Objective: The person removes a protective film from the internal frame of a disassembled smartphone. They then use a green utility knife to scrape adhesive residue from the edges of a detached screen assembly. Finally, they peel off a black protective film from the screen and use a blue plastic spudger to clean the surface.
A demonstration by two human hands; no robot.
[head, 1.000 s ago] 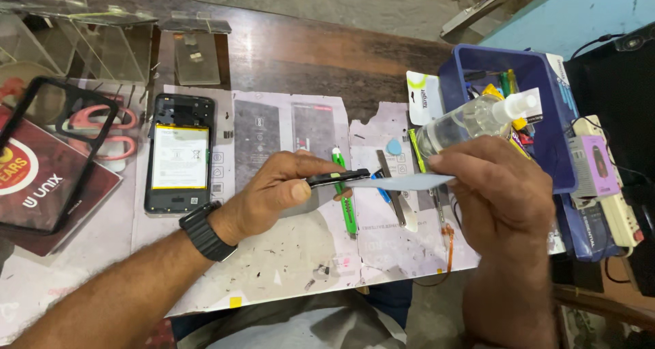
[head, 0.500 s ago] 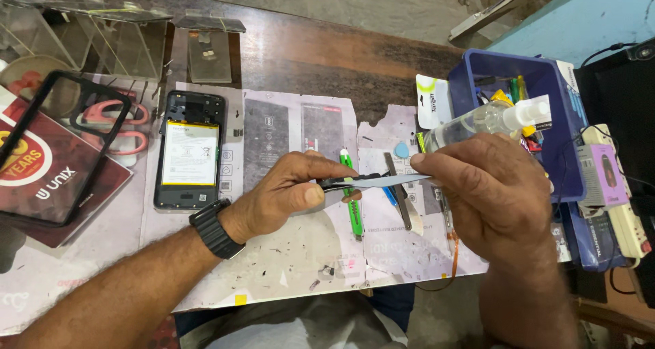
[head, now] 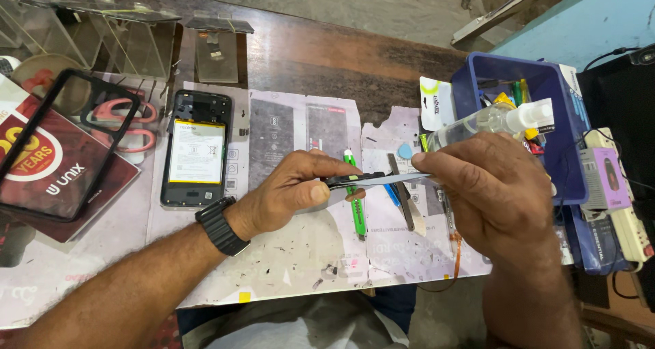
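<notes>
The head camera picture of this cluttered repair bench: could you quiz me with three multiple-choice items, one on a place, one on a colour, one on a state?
1. Where does the opened black phone lie?
A. In the bin
B. Flat on the paper, beyond the left hand
C. On the person's lap

2. The plastic bin is
A. blue
B. red
C. white

3. The thin flat strip is
A. lying loose
B. pinched between both hands
C. in the bin

Answers: B, it lies beside the wrist; A, blue walls; B, the right hand grips the other end.
</notes>
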